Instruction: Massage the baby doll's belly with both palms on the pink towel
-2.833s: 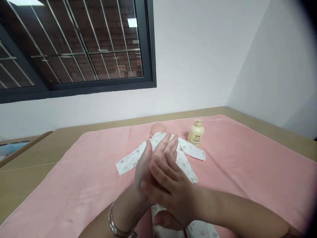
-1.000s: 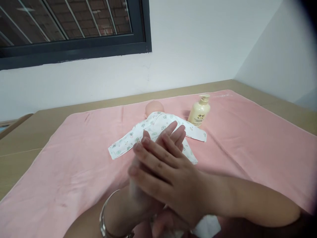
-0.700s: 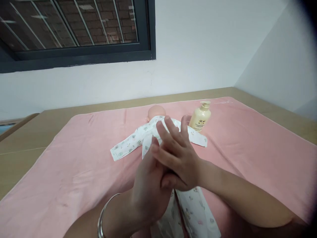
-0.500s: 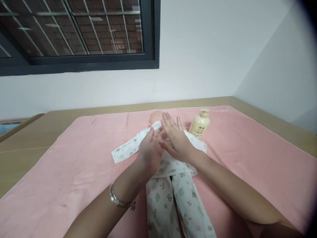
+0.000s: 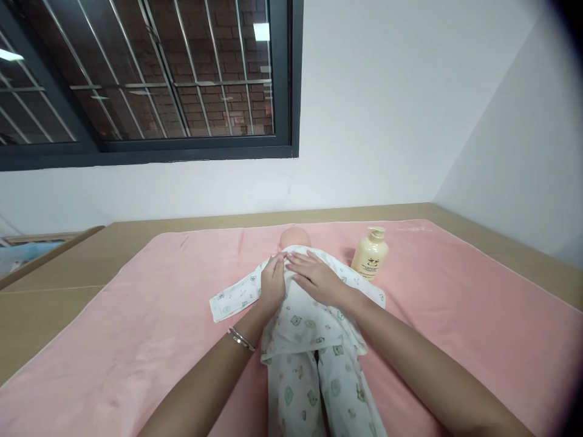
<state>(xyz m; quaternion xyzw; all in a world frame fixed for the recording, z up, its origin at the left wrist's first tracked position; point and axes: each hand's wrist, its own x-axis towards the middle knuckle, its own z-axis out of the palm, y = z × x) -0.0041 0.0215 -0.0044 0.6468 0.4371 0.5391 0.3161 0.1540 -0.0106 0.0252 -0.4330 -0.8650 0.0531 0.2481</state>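
Observation:
A baby doll (image 5: pixel 294 238) lies on its back on a pink towel (image 5: pixel 136 328), dressed in a white printed romper (image 5: pixel 310 340). My left hand (image 5: pixel 272 284) rests flat on the doll's chest, on the left side, with a bracelet at the wrist. My right hand (image 5: pixel 314 276) lies flat on the chest beside it, fingers pointing toward the doll's head. Both palms press on the cloth and hold nothing. The doll's sleeves spread out to either side.
A cream pump bottle (image 5: pixel 370 254) stands upright on the towel just right of the doll. The towel covers a tan table (image 5: pixel 54 285) set against a white wall. A barred window (image 5: pixel 146 79) is above at the left.
My hands were rubbing together in the air above the doll. They have since parted and come down flat onto the doll's chest. The camera has tilted upward.

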